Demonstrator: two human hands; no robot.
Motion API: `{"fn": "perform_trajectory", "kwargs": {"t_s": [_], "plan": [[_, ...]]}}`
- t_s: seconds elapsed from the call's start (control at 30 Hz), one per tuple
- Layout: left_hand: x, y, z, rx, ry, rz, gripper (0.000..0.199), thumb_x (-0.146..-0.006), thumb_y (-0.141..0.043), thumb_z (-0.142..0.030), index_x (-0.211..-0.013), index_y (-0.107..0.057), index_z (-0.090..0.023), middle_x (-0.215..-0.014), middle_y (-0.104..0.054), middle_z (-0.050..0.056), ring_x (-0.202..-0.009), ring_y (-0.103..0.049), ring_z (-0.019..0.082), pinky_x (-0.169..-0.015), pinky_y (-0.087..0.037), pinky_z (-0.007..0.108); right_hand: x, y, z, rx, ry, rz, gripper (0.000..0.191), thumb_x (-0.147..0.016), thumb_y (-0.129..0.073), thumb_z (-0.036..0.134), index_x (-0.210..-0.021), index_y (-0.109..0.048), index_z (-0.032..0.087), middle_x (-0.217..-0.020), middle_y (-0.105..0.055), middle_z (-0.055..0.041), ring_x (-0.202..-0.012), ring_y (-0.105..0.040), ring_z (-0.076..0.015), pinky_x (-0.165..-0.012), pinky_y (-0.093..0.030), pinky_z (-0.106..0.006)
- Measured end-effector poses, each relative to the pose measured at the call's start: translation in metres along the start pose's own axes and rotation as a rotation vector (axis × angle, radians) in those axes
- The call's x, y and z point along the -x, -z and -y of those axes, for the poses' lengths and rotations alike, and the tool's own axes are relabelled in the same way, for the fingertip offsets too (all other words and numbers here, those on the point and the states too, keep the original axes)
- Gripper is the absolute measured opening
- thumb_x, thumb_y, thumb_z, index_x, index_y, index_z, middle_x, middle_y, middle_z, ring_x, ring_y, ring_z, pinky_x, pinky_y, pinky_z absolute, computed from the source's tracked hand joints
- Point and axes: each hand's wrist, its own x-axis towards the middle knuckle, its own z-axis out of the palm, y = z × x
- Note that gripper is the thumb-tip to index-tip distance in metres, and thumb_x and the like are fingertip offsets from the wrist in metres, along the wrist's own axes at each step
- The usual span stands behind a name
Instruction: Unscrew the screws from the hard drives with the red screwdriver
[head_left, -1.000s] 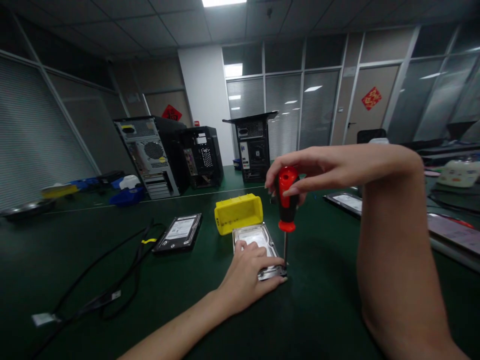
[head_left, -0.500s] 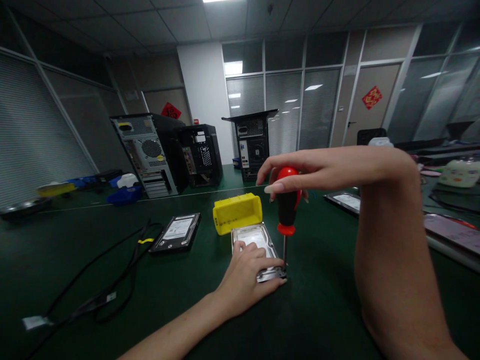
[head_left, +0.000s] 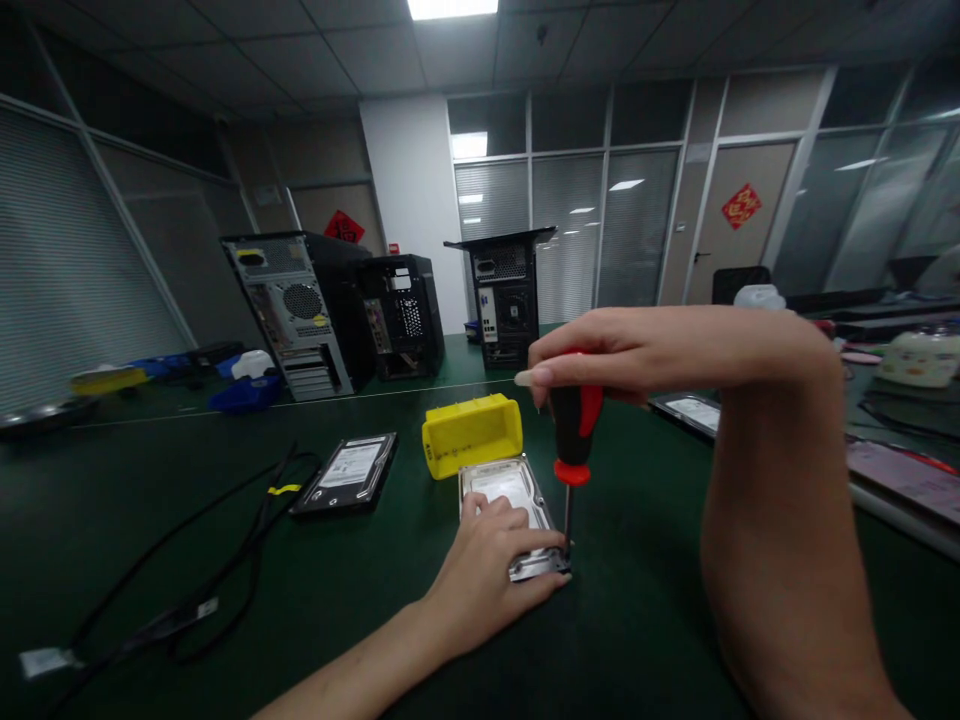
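A silver hard drive (head_left: 537,491) lies on the green table, with my left hand (head_left: 499,560) gripping its near end, thumb and index finger at the near right corner. My right hand (head_left: 592,355) is wrapped over the top of a red and black screwdriver (head_left: 575,430), which stands upright. The screwdriver's shaft reaches down to the drive's near right corner; its tip is hidden beside my left fingers. Just behind the drive is a yellow bin (head_left: 474,432) with small dark bits inside.
Left of the bin lies another hard drive (head_left: 352,470), beside black cables (head_left: 247,545). Computer cases (head_left: 304,310) stand at the back. At the right are another drive (head_left: 694,412) and a phone-like pink slab (head_left: 900,478). A blue bin (head_left: 246,395) sits at the back left.
My right fingers have shifted round the screwdriver's handle and now cover more of its top. My left hand keeps its hold on the drive. The whole view has tilted slightly upward.
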Motion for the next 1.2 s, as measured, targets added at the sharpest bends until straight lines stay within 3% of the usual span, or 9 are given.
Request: {"fn": "perform_trajectory", "kwargs": {"t_s": [0.13,0.27,0.4,0.67,0.87,0.97,1.1,1.2], "plan": [[-0.001,0.0,-0.001,-0.011,0.005,-0.004,0.028,-0.085,-0.059,-0.044,-0.11,-0.063,-0.031,-0.086,-0.061,0.0,-0.086,-0.052,0.019,-0.083,-0.024,0.036,0.001,-0.001,0.003,-0.037,-0.008,-0.046,0.043,-0.086,-0.04,0.052,-0.113,-0.056,0.022,-0.099,-0.06,-0.0036,-0.07,-0.052,-0.0107,-0.053,-0.036,-0.021],[-0.002,0.002,-0.002,-0.008,0.017,0.013,0.028,-0.084,-0.059,-0.044,-0.11,-0.063,-0.032,-0.085,-0.061,0.0,-0.085,-0.053,0.019,-0.083,-0.024,0.036,0.001,-0.001,0.002,-0.055,-0.012,0.0,0.041,-0.088,-0.038,0.049,-0.115,-0.051,0.021,-0.096,-0.058,-0.0054,-0.065,-0.051,-0.0099,-0.051,-0.038,-0.019],[-0.003,0.002,-0.001,-0.013,0.018,0.007,0.029,-0.084,-0.059,-0.044,-0.11,-0.062,-0.033,-0.084,-0.06,-0.001,-0.086,-0.052,0.019,-0.084,-0.024,0.037,-0.003,0.001,-0.003,-0.056,0.029,0.017,0.039,-0.088,-0.04,0.048,-0.116,-0.05,0.023,-0.103,-0.057,-0.0055,-0.074,-0.056,-0.0113,-0.05,-0.04,-0.017],[0.0,-0.001,0.0,-0.011,0.012,-0.007,0.029,-0.083,-0.061,-0.043,-0.11,-0.062,-0.034,-0.084,-0.06,-0.001,-0.086,-0.052,0.019,-0.085,-0.023,0.038,-0.006,0.003,-0.008,-0.037,0.005,0.0,0.042,-0.087,-0.041,0.051,-0.1,-0.061,0.016,-0.076,-0.054,-0.0022,-0.061,-0.052,-0.0087,-0.049,-0.041,-0.018],[-0.002,-0.001,0.0,-0.012,0.018,-0.008,0.029,-0.084,-0.06,-0.044,-0.11,-0.062,-0.033,-0.083,-0.059,-0.001,-0.086,-0.052,0.019,-0.085,-0.023,0.038,0.0,0.002,-0.002,-0.037,0.11,0.032,0.044,-0.088,-0.042,0.048,-0.119,-0.055,0.02,-0.105,-0.06,-0.0058,-0.073,-0.057,-0.0101,-0.051,-0.042,-0.017],[-0.002,0.0,-0.001,-0.009,0.022,0.0,0.029,-0.084,-0.059,-0.044,-0.111,-0.062,-0.033,-0.083,-0.059,-0.001,-0.085,-0.052,0.019,-0.085,-0.023,0.037,0.0,0.002,-0.002,-0.048,0.161,0.049,0.046,-0.086,-0.044,0.05,-0.121,-0.052,0.021,-0.104,-0.061,-0.0055,-0.069,-0.058,-0.0094,-0.05,-0.043,-0.017],[-0.002,0.0,-0.002,-0.006,0.03,0.009,0.028,-0.084,-0.06,-0.041,-0.111,-0.062,-0.032,-0.085,-0.06,-0.001,-0.086,-0.053,0.019,-0.084,-0.023,0.037,-0.003,0.001,-0.005,-0.045,0.044,-0.017,0.05,-0.083,-0.048,0.052,-0.125,-0.049,0.024,-0.098,-0.063,-0.0037,-0.056,-0.056,-0.007,-0.047,-0.042,-0.019],[-0.003,0.002,-0.004,0.003,0.035,0.016,0.028,-0.084,-0.06,-0.039,-0.111,-0.062,-0.032,-0.085,-0.06,-0.001,-0.087,-0.052,0.019,-0.084,-0.024,0.037,-0.007,0.001,-0.01,-0.019,-0.095,-0.059,0.051,-0.081,-0.048,0.055,-0.117,-0.056,0.02,-0.092,-0.063,-0.0049,-0.055,-0.056,-0.0081,-0.047,-0.041,-0.02]]}}
